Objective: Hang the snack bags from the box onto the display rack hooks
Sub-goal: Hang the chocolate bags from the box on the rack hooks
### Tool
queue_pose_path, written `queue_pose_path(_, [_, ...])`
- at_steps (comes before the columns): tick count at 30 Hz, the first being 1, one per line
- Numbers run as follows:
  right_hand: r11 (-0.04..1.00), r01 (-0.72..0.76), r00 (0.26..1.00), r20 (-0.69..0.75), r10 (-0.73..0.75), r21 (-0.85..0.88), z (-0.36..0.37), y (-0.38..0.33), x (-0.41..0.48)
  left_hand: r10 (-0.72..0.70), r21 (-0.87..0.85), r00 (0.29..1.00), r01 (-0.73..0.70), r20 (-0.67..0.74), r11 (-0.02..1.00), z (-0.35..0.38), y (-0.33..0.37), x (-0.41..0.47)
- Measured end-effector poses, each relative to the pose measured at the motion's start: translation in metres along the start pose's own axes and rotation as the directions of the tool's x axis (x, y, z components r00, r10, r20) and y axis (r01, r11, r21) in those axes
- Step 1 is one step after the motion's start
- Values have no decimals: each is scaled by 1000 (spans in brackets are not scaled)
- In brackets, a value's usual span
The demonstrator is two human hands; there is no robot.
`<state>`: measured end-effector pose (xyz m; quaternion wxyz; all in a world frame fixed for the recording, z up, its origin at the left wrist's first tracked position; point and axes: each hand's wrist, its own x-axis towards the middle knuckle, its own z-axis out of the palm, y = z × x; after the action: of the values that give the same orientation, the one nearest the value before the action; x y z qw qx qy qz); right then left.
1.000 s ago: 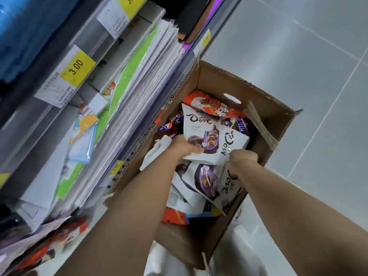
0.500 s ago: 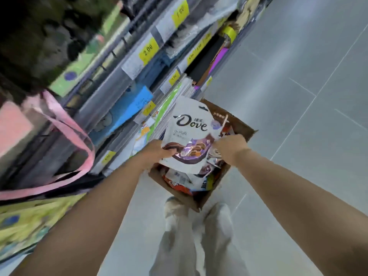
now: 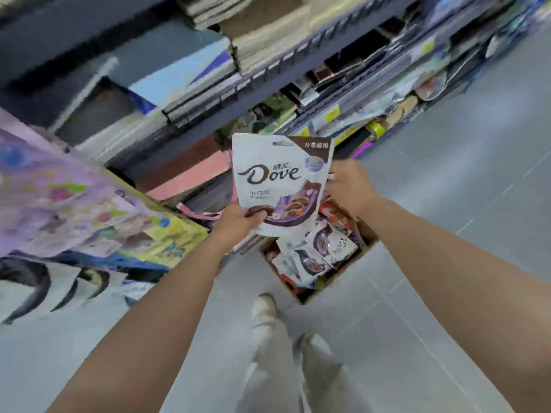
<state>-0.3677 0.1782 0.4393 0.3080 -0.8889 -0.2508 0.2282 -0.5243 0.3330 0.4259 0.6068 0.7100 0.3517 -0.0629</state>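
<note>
One white Dove bag [image 3: 277, 180] is held upright above the box [image 3: 367, 234] on the floor [image 3: 447, 204]. The left hand [image 3: 238, 222] pinches its lower left corner, thumb in front. The right hand [image 3: 348, 186] meets its right edge, too blurred to tell its grasp. At least two more bags [image 3: 325, 248] lie in the box, others half hidden.

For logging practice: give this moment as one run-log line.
bag: held above box | left hand: grips bag bottom | right hand: at bag edge, blurred | hung: not yet
</note>
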Motion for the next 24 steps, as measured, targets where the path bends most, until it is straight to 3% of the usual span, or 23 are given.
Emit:
queue_pose_path(5, [975,174,975,-165,-150,138,-20,-57,-34,18,-118,980,-42,-196,992,-4,9,-61])
queue_pose_path(9, [986,0,969,-242,41,168,-17,-76,-56,-86,-351,970,2,-226,936,-16,13,-101])
queue_pose_path(11, [911,-161,968,-119,220,380,-12,-82,-69,-90,-439,973,-12,-211,898,-31,9,-120])
queue_pose_path(13, [755,-351,933,139,332,554,-1,-89,-84,-91,-483,975,-18,-201,876,-47,2,-141])
queue_pose_path(16, [600,-480,871,429,239,640,19,-111,-103,-99,-533,979,-11,-178,846,-75,-12,-174])
queue_pose_path(21, [416,-490,859,506,78,766,58,-159,-131,-97,-572,977,-29,-188,819,-124,-43,-230])
queue_pose_path(24, [416,-398,916,381,127,818,80,-185,-153,-131,-535,958,-26,-253,844,-151,-60,-257])
